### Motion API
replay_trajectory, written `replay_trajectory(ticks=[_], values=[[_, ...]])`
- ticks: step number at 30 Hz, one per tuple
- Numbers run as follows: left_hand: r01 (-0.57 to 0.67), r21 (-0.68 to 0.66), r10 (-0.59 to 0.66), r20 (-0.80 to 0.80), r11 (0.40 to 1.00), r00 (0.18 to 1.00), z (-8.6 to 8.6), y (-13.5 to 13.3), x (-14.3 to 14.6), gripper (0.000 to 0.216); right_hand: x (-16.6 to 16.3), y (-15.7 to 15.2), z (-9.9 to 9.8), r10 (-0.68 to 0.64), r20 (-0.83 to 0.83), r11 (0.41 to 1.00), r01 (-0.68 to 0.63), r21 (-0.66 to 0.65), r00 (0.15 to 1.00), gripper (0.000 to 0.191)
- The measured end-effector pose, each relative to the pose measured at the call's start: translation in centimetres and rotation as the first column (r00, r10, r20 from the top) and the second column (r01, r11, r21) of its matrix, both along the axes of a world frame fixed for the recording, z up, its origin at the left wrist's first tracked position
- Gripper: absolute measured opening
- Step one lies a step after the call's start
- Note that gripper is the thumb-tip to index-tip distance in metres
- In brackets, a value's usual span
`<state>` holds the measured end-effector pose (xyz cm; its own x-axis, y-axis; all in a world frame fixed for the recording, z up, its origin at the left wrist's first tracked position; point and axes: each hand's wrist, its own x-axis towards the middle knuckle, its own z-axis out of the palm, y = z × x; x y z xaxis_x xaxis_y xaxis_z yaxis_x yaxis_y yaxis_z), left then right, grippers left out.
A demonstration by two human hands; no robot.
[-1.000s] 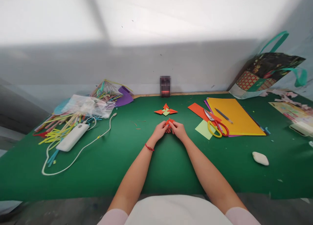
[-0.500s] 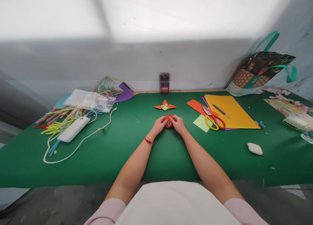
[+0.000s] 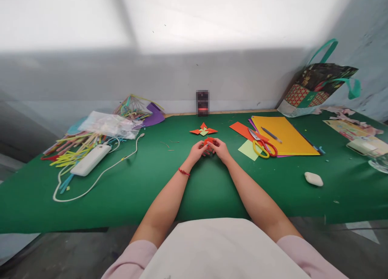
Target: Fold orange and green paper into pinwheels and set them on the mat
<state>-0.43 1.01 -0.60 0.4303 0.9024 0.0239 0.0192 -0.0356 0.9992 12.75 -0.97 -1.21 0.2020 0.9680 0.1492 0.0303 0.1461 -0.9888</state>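
Note:
My left hand (image 3: 197,151) and my right hand (image 3: 221,149) meet over the middle of the green table (image 3: 151,182), both pinched on a small folded orange paper piece (image 3: 209,142). Most of that piece is hidden by my fingers. A red cord circles my left wrist. Just beyond my hands lies a finished orange pinwheel with a pale green centre (image 3: 203,131).
Right of my hands lie a pale green square (image 3: 247,149), scissors with yellow and red handles (image 3: 261,146), orange and yellow sheets (image 3: 285,135) and a pencil (image 3: 270,134). A white eraser (image 3: 313,179) sits further right. Coloured strips (image 3: 72,152), a white power bank (image 3: 90,160) and cable lie left. A patterned bag (image 3: 315,87) leans at the back right.
The view has shifted slightly, so everything sits a little higher and to the left in frame. My hands stay together on the orange paper, working it with small finger movements.

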Motion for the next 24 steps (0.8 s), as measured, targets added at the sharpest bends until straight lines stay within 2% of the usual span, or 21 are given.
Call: replay_trajectory(ticks=[5,10,24], values=[[0.028,0.042,-0.026,-0.046,0.999,0.999,-0.05,-0.34,-0.02,0.020,0.30,-0.35,0.12,0.032,-0.048,0.999,-0.031,0.011,0.998,0.041],[0.071,0.063,-0.067,-0.056,0.996,0.996,-0.02,-0.60,0.07,0.022,0.48,-0.47,0.20,0.056,-0.113,0.998,-0.055,0.012,0.992,0.044],[0.143,0.035,-0.141,-0.053,0.989,0.989,0.39,-0.38,-0.33,0.026,0.23,-0.71,0.53,0.080,-0.061,0.997,-0.079,0.018,0.995,0.046]])
